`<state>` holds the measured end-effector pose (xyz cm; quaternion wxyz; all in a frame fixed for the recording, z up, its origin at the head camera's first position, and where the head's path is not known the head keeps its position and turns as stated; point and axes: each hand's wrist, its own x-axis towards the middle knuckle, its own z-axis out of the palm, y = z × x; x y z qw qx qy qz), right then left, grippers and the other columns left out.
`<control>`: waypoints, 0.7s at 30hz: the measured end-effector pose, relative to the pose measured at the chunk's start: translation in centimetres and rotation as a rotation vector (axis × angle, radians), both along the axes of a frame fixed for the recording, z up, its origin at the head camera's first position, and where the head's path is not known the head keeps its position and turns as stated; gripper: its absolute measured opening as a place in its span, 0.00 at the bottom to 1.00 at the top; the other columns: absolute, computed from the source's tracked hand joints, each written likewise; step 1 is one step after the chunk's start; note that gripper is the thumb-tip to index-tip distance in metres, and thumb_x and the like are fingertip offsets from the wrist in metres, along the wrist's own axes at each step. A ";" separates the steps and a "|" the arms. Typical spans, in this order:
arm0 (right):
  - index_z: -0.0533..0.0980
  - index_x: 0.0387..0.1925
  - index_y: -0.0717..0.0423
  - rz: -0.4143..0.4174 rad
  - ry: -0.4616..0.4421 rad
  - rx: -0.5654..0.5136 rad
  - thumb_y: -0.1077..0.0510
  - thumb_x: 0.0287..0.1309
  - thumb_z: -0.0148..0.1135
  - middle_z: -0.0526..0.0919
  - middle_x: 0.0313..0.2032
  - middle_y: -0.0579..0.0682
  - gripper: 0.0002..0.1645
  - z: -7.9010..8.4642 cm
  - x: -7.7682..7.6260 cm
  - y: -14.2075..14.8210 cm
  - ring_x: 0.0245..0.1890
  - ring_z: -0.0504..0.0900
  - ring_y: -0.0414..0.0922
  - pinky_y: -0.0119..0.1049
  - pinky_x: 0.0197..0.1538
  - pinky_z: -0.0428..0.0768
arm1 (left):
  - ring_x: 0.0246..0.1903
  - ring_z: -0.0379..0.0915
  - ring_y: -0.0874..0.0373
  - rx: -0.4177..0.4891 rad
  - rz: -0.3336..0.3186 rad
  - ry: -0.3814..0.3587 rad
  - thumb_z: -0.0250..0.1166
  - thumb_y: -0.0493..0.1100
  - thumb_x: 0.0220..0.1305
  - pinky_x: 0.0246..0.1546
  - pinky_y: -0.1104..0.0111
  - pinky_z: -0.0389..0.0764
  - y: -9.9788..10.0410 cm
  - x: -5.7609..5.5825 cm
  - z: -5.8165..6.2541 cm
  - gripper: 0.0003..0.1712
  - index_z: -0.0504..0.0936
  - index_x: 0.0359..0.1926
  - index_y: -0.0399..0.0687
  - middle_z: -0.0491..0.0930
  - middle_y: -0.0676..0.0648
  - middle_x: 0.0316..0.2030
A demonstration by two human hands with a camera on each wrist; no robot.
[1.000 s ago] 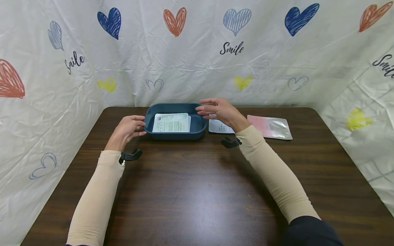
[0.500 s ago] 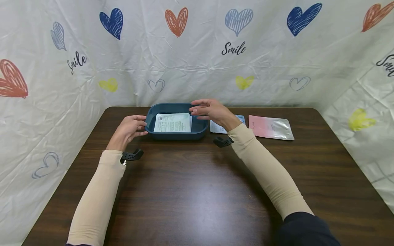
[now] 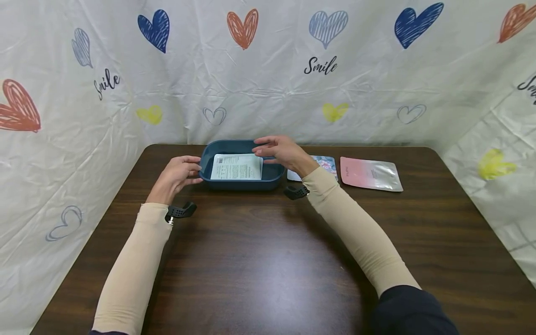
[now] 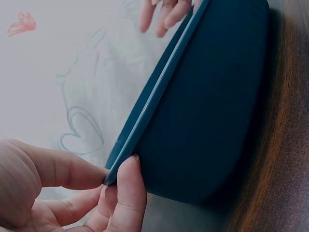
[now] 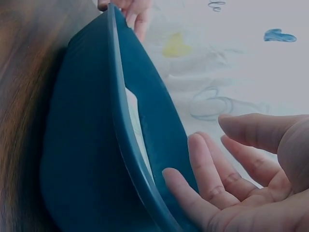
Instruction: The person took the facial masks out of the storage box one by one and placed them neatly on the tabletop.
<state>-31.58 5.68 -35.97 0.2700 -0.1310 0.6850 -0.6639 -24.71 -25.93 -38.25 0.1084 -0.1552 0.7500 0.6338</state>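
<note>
A dark blue rectangular tray (image 3: 243,185) stands near the back of the table, with at least one flat white-green packet (image 3: 237,166) lying in it. My left hand (image 3: 176,177) is at the tray's left end. In the left wrist view, its thumb and a finger (image 4: 129,186) pinch the rim there. Over the right end my right hand (image 3: 282,152) hovers with spread fingers (image 5: 200,166), holding nothing. The right wrist view shows these fingertips close to the rim; whether one touches it I cannot tell.
Right of the tray lie a white-and-blue patterned packet (image 3: 326,164), partly hidden by my right hand and sleeve, and a pink-to-silver packet (image 3: 370,174). They rest on the dark wooden table (image 3: 251,251). Behind hangs a white cloth (image 3: 268,88) printed with hearts.
My right hand has moved left, further over the tray's right end, uncovering more of the patterned packet. My left hand stays at the left end, and the tray keeps its place.
</note>
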 end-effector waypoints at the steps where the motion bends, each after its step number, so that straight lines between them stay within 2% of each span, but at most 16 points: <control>1: 0.69 0.69 0.58 0.002 0.000 0.005 0.66 0.69 0.60 0.74 0.66 0.66 0.29 0.0 0.0 -0.2 0.68 0.72 0.58 0.58 0.73 0.65 | 0.49 0.74 0.48 -0.001 0.002 0.000 0.53 0.31 0.74 0.44 0.66 0.87 0.0 0.0 0.0 0.28 0.66 0.73 0.38 0.68 0.34 0.64; 5: 0.71 0.68 0.58 0.010 0.004 0.036 0.65 0.69 0.62 0.74 0.66 0.65 0.28 -0.4 -0.1 -1.0 0.65 0.76 0.53 0.58 0.73 0.65 | 0.48 0.74 0.48 -0.003 0.006 -0.003 0.53 0.31 0.74 0.44 0.66 0.87 0.1 0.0 0.0 0.28 0.66 0.73 0.39 0.67 0.33 0.64; 13: 0.68 0.71 0.59 0.014 -0.012 0.104 0.64 0.69 0.62 0.77 0.63 0.60 0.31 -1.4 -0.4 -2.4 0.63 0.78 0.52 0.58 0.69 0.70 | 0.51 0.74 0.45 0.001 0.006 -0.005 0.53 0.31 0.74 0.43 0.66 0.87 0.2 0.0 0.0 0.27 0.67 0.72 0.38 0.67 0.34 0.64; 21: 0.72 0.68 0.59 -0.030 -0.047 0.125 0.63 0.67 0.64 0.79 0.63 0.56 0.29 -2.0 -0.6 -3.4 0.63 0.77 0.51 0.57 0.71 0.68 | 0.50 0.75 0.46 -0.009 0.006 -0.006 0.53 0.32 0.74 0.46 0.65 0.86 0.0 0.0 0.1 0.27 0.67 0.72 0.39 0.68 0.34 0.63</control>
